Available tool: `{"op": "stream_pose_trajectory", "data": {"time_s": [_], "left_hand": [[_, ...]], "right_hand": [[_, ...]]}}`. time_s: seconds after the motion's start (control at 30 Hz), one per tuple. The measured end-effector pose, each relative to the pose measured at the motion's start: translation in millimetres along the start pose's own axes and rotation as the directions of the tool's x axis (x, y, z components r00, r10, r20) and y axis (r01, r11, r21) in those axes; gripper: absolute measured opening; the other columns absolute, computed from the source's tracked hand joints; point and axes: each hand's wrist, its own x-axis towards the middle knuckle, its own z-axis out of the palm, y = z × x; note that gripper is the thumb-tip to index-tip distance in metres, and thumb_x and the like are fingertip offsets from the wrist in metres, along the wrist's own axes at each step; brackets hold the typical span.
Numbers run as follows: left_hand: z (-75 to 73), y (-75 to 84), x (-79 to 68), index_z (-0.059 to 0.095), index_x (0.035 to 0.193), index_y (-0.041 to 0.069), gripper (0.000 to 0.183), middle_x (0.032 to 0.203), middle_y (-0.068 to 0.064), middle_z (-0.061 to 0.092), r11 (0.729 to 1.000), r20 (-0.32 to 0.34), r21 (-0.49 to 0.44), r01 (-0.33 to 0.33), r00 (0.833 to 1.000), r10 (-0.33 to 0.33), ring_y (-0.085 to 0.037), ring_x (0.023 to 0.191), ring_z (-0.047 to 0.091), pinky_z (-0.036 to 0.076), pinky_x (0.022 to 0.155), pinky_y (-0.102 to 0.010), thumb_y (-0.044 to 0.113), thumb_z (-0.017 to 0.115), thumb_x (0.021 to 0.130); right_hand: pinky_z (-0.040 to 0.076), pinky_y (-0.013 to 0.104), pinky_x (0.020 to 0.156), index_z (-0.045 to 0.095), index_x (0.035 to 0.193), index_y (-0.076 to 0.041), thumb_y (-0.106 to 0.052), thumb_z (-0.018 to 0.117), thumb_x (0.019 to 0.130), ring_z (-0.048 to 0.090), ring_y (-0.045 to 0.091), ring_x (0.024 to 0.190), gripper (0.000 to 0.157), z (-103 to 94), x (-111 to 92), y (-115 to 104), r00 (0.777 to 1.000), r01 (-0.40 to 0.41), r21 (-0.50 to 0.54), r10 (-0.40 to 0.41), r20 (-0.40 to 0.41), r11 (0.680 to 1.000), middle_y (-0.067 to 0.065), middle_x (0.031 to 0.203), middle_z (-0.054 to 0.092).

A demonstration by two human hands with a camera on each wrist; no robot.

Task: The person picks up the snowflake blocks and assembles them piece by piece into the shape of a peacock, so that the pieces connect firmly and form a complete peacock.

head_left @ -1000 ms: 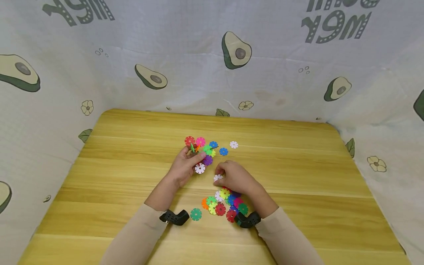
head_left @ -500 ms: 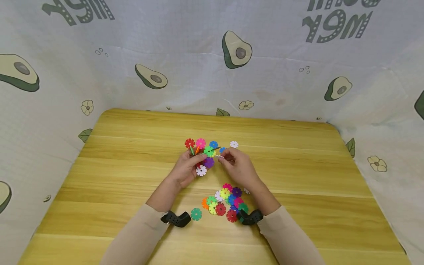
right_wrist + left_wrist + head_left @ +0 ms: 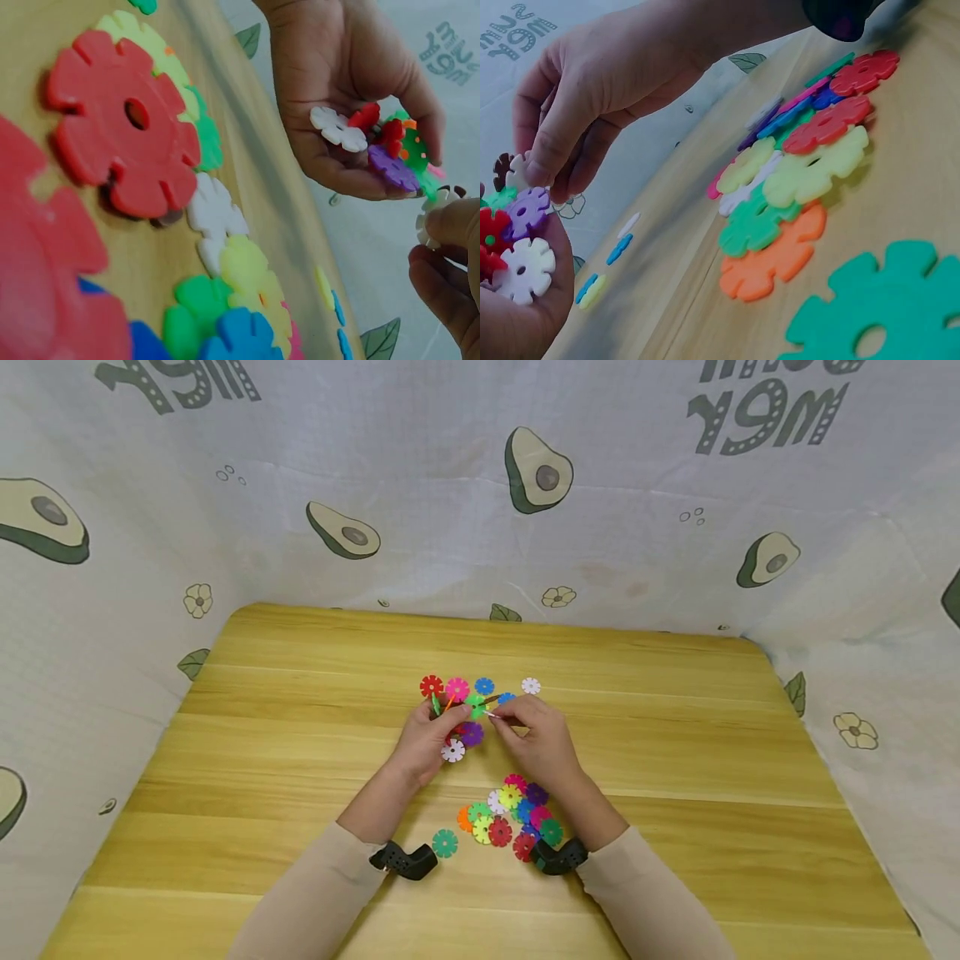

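Note:
My left hand (image 3: 420, 742) grips a cluster of interlocked plastic snowflake discs. A purple disc (image 3: 472, 734), a white disc (image 3: 453, 750) and a bright green disc (image 3: 476, 706) show on it; the palm and fingers hide part of the rest. Between thumb and fingers, my right hand (image 3: 546, 739) pinches a separate-coloured edge of the build: a white snowflake disc (image 3: 424, 225), seen nearly edge-on in the head view. It meets the cluster's right side beside the green disc. Whether its slot is engaged I cannot tell.
Nearer the body lies a pile of loose discs, with a red disc (image 3: 500, 832) and a yellow disc (image 3: 511, 797) in it. A teal disc (image 3: 445, 843) lies left of it. Beyond the hands are a white loose disc (image 3: 531, 686) and a blue disc (image 3: 484, 686).
My right hand has carried the white disc from just above the pile, forward to the cluster's right side. The left hand has stayed nearly in place, still gripping the cluster.

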Motion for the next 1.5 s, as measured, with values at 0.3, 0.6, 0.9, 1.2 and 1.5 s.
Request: {"op": "stream_pose_trajectory", "data": {"time_s": [0.3,0.6,0.9,1.2,1.5], "left_hand": [[1.9,-0.9,0.3,0.059,0.112,-0.002,0.027,0.112,-0.006,0.057,0.995,-0.134,0.102,-0.021,0.99,0.035,-0.013,0.101,0.055,0.051,0.087,-0.019,0.013,0.069,0.091],[-1.4,-1.8,0.0,0.06,0.111,-0.004,0.028,0.105,-0.005,0.058,0.987,-0.108,0.156,-0.038,0.993,0.056,-0.012,0.094,0.053,0.05,0.078,-0.018,0.011,0.069,0.09],[-2.9,-1.3,-0.6,0.062,0.098,0.0,0.015,0.086,0.001,0.058,0.975,-0.075,0.213,-0.063,0.994,0.08,-0.01,0.082,0.053,0.05,0.07,-0.019,0.008,0.07,0.088],[-13.8,7.8,3.6,0.042,0.14,0.0,0.057,0.141,-0.016,0.052,0.976,-0.011,0.217,0.001,1.0,0.002,-0.026,0.13,0.051,0.045,0.114,-0.041,0.025,0.07,0.096],[-22.2,17.5,4.1,0.044,0.14,0.002,0.054,0.132,-0.016,0.058,0.962,0.062,0.267,-0.05,0.997,0.035,-0.018,0.111,0.06,0.053,0.096,-0.025,0.013,0.071,0.095]], "right_hand": [[0.063,0.026,0.068,0.08,0.086,-0.005,0.003,0.085,0.078,0.072,0.017,0.077,0.012,7.8,-1.0,-3.1,0.988,0.146,-0.033,-0.148,-0.051,0.989,0.005,0.085,0.074],[0.06,0.023,0.063,0.08,0.085,-0.004,0.007,0.085,0.075,0.072,0.016,0.074,0.015,9.5,-3.3,-6.4,0.985,0.164,-0.024,-0.165,-0.058,0.986,0.005,0.084,0.075],[0.06,0.023,0.062,0.08,0.086,-0.004,0.005,0.086,0.075,0.071,0.015,0.074,0.016,12.1,-4.9,-7.5,0.986,0.164,-0.05,-0.165,-0.035,0.985,0.004,0.084,0.076],[0.064,0.036,0.084,0.07,0.111,-0.007,-0.024,0.082,0.088,0.073,0.022,0.096,0.031,-4.4,6.6,-18.4,0.869,-0.352,-0.108,0.367,0.333,0.93,0.007,0.108,0.072],[0.049,0.029,0.071,0.071,0.089,-0.016,-0.025,0.089,0.08,0.052,0.013,0.077,0.022,-17.4,2.2,-24.8,0.574,-0.215,-0.326,0.389,0.721,0.921,-0.003,0.088,0.061]]}}
